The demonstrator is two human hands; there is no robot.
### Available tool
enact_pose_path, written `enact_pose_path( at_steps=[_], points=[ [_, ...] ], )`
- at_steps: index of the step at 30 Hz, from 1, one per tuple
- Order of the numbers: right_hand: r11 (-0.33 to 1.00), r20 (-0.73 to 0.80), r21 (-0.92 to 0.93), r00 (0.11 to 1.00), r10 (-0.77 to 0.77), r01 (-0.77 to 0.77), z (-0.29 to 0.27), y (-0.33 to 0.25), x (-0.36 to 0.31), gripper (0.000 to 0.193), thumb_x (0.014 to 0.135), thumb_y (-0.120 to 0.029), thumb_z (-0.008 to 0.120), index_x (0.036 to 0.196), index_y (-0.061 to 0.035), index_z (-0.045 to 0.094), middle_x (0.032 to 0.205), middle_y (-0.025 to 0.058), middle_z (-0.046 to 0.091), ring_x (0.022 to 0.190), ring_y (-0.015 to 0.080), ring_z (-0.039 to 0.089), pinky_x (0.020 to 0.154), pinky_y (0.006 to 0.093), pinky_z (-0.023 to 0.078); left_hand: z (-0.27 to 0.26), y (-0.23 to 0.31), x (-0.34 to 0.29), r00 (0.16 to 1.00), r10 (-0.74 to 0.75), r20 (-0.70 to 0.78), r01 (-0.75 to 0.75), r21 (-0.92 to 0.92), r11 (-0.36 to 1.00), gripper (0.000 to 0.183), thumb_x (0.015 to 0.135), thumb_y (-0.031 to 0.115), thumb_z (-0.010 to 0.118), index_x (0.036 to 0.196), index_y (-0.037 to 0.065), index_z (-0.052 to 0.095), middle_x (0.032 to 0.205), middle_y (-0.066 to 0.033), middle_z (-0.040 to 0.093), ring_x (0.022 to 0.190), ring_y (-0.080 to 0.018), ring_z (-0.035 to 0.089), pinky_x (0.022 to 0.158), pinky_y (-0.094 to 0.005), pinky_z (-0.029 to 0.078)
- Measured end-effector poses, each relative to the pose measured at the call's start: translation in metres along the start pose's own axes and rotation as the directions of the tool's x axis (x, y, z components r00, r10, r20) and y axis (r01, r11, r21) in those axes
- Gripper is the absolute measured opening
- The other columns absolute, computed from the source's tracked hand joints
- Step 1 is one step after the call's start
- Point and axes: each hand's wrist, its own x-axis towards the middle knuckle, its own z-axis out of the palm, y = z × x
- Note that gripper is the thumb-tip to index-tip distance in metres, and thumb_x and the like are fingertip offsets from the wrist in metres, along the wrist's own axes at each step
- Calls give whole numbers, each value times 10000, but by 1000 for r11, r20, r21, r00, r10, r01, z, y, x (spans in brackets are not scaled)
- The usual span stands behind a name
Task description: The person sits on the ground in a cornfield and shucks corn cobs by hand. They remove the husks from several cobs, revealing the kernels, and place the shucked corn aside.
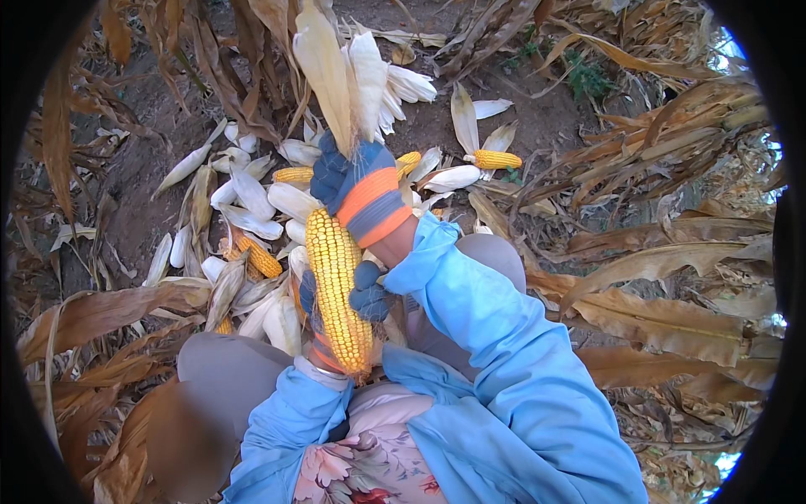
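Observation:
A large ear of corn [333, 281] with bare yellow kernels stands nearly upright in front of my body. My left hand [369, 293], in a dark blue knit glove, is closed around it from behind; its fingers show on both sides of the cob. At the upper end, my right hand [357, 181], in a blue glove with an orange and grey cuff, is closed around the pale dry husk [327, 71], whose leaves stick up beyond the fist. The cob's joint with the husk is hidden under this hand.
Many husked and unhusked ears [252, 193] lie heaped on the soil ahead and to the left. One partly bared ear [495, 160] lies farther right. Dry corn stalks and leaves [663, 323] crowd both sides. My bent knee [227, 370] borders the heap.

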Motion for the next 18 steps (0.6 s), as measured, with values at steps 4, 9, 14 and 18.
enact_pose_path(
  at_steps=[4, 9, 14, 18],
  points=[
    [999, 27, 29, 999, -28, 27, 4, 1, 1, 276, 874, -314, 381, 755, -101, 511, 497, -35, 343, 412, 131, 302, 398, 282, 232, 15, 3, -3, 999, -33, 17, 34, -55, 998, 471, 788, 473, 611, 860, 59, 397, 694, 3, 364, 580, -79, 400, 589, -238, 391],
    [998, -109, -55, 993, -39, 33, 6, -3, 8, 240, 856, -277, 440, 737, -77, 499, 474, -11, 352, 378, 137, 321, 368, 281, 239, 4, 8, 4, 997, 7, 76, -12, 67, 998, 604, 817, 507, 552, 1151, 17, 438, 934, -110, 504, 738, -172, 491, 643, -297, 443],
    [739, -48, -616, 923, -383, 274, -4, 7, 11, 168, 813, -175, 597, 889, -40, 532, 619, 90, 514, 404, 196, 466, 320, 326, 344, -7, 25, 0, 997, 12, -71, 1, 181, 983, 618, 812, 501, 564, 1185, 22, 442, 966, -141, 546, 793, -211, 558, 706, -327, 488],
    [933, -122, -346, 981, -148, 98, -14, 1, 7, 237, 876, -292, 464, 833, -70, 535, 615, 14, 452, 460, 142, 415, 411, 280, 324, -13, 21, -5, 998, -30, -57, 35, 101, 994, 618, 815, 496, 561, 1226, 54, 431, 979, -146, 550, 785, -227, 569, 683, -336, 500]
  ],
)
